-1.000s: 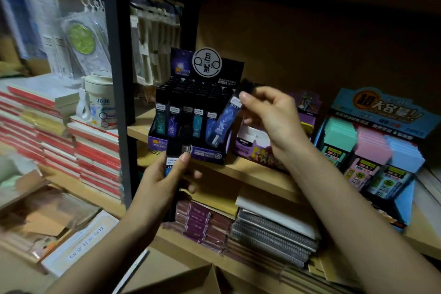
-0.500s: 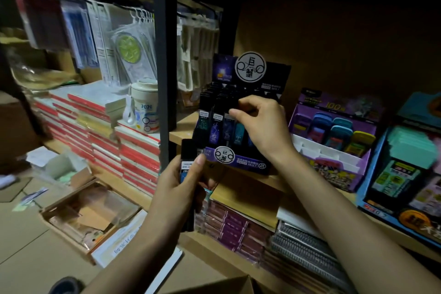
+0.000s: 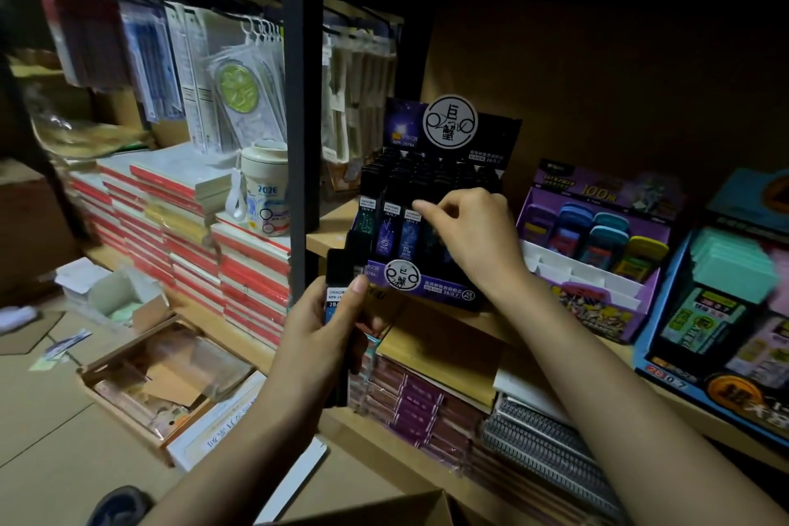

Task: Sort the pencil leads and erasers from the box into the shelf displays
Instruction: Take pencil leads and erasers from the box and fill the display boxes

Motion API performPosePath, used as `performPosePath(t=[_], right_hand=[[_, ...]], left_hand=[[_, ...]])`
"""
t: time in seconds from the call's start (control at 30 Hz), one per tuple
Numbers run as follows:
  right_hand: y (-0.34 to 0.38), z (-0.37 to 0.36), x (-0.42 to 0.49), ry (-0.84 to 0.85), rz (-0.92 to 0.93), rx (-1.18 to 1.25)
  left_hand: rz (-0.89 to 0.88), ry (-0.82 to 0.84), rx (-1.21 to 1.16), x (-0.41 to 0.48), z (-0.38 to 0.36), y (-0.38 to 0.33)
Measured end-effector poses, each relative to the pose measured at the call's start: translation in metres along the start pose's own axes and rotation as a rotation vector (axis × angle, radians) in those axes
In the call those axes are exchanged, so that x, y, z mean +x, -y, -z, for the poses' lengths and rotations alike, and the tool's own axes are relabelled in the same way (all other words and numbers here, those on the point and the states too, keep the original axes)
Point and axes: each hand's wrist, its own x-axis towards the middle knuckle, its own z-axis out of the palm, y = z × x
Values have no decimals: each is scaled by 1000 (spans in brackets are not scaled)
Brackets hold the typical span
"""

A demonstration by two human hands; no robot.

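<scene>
Dark lead cases (image 3: 339,269) clamped in left hand (image 3: 320,337) fingers (image 3: 356,290), right hand (image 3: 474,239) over display (image 3: 444,286) front row, fingers curled, grip unclear.

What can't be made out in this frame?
Head view:
- Count of pencil lead cases in the left hand: its thumb and palm cover them.
- Whether fingers of the right hand pinch a case: they hide the right front slots of the lead display.
- Contents of the cardboard box: cut off by the bottom edge.
</scene>
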Motion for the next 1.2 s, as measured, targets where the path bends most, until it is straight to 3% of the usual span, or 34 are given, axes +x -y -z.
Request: performPosePath(t=[0.03,0.1,0.17,0.23,0.43,0.57,0.77,0.87,1.2], right_hand=[[3,6,-2,-2,23,6],[13,17,-9,100,14,237],[25,23,-21,359,-69,564],[31,23,-36,535,-150,744],[29,18,-59,609,-329,916],[22,26,-51,489,-329,914],[-3,50,-13,60,-249,819],[-14,45,-7,-68,-197,701],[-15,18,-6,6,-54,470]], left_hand=[[-3,2,-1,0,1,0],[-15,8,8,-1,1,-1],[-29,15,39,-1,1,0],[-41,38,53,-3,1,0],[-76,154,49,-5,-3,2],[-63,142,11,-2,-2,4],[-25,15,-28,10,9,5],[-22,-8,-22,12,13,6],[29,-31,-130,16,15,11]])
